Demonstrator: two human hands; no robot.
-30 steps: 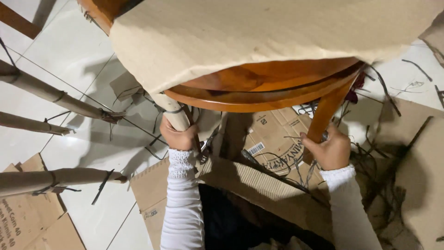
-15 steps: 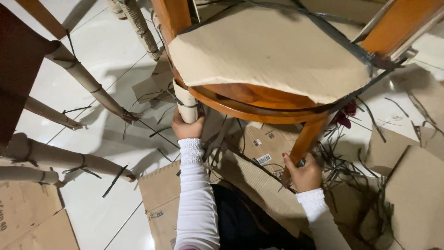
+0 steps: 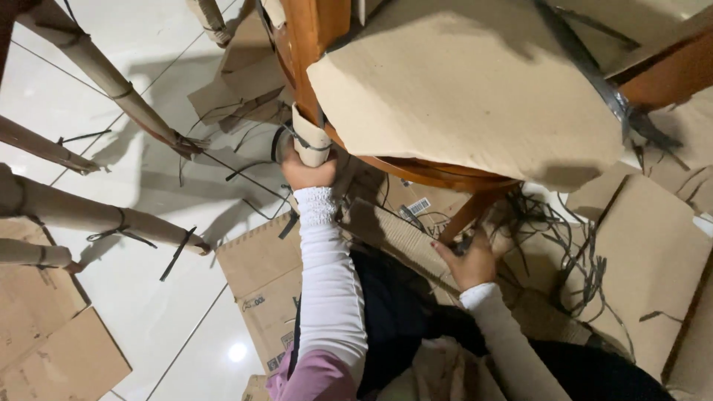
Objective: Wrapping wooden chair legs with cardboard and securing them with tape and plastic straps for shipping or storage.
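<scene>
Paper-wrapped chair legs (image 3: 89,215) stand on the white tiled floor (image 3: 156,312) at left. The left hand (image 3: 308,172) grips the wrapped leg (image 3: 310,141) of a wooden chair (image 3: 416,167), its seat covered by cardboard (image 3: 475,89). The right hand (image 3: 468,260), fingers curled, holds the chair's bare leg (image 3: 468,212) above cut strapping (image 3: 572,238).

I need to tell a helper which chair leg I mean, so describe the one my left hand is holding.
Start at the wooden chair with cardboard over its seat. The left hand grips its cardboard-wrapped leg, banded with dark strapping. The bare wooden leg by the right hand has no wrap.
</scene>
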